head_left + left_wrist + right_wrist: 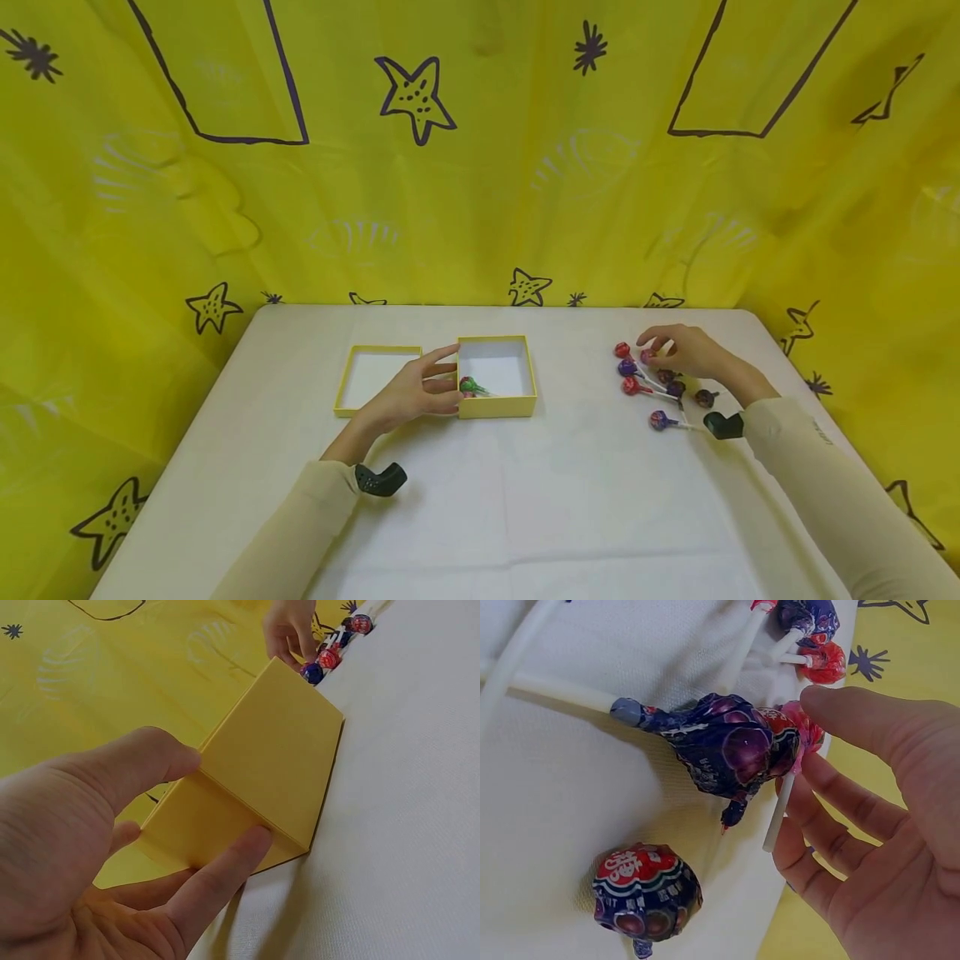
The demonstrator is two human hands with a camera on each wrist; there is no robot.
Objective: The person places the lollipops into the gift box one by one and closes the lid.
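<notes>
My left hand (408,390) rests against the left side of a yellow box (497,407), its fingers spread and pressing the wall. In the left wrist view the thumb touches the box's edge. A green-wrapped lollipop (468,384) lies inside the box, partly hidden by its wall. My right hand (693,353) pinches a pink-wrapped lollipop (810,727) between thumb and fingers, its white stick pointing down. Around it lie several lollipops, among them a dark purple one (731,742), a red one (630,385) and a purple one (658,420).
A shallow yellow lid (375,375) with a white inside lies left of the box, partly behind my left hand. The white table (570,500) stands before a yellow curtain (480,208) printed with stars. A dark wrist device (381,480) sits on the left sleeve.
</notes>
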